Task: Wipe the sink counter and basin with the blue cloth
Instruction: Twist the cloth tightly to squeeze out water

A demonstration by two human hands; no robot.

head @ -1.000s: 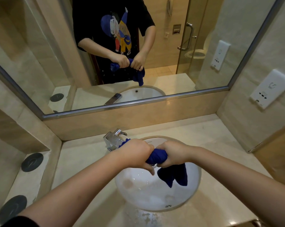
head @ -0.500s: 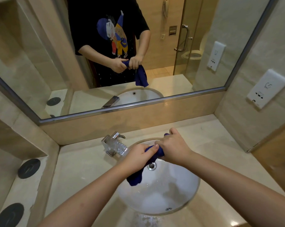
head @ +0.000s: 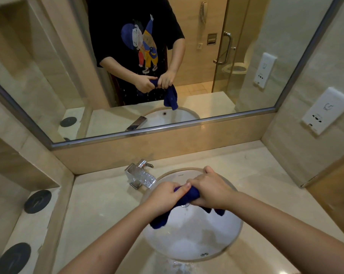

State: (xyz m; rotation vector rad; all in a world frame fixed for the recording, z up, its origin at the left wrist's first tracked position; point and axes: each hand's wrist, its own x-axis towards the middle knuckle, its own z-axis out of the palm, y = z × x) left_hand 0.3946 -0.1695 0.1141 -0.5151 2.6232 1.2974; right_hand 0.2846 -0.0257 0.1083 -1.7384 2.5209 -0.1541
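Beige tabletop (head: 100,204) surrounds the white basin (head: 187,240) at lower centre, where the left hand (head: 165,196) and right hand (head: 208,190) clench the twisted blue cloth (head: 160,219) above it (apparently wringing). Squeezed water may splash the tabletop.

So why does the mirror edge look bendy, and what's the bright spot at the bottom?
Head view: the wide-angle lens bows the straight mirror frame; the bright spot at the bottom right is light glaring off the counter; the chrome faucet glints too; the blue cloth looks sharp.
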